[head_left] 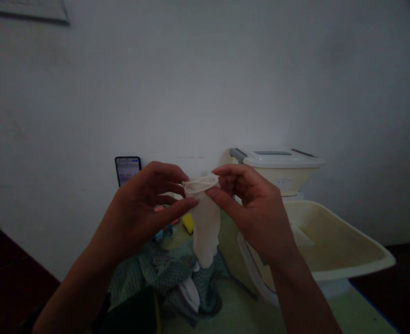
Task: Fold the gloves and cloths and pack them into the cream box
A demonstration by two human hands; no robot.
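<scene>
A thin, pale latex glove (205, 222) hangs in the air in front of me, cuff up and fingers dangling. My left hand (145, 204) pinches the left side of the cuff between thumb and fingers. On the other side, my right hand (253, 204) pinches the cuff too, so the opening is stretched between both hands. Both forearms reach in from the bottom of the view.
A cream plastic basin (347, 250) stands at the right, with a lidded cream container (278, 162) behind it. A phone (127, 169) leans on the white wall. Crumpled greenish cloth (170, 273), a yellow sponge (188, 223) and small coloured items lie below my hands.
</scene>
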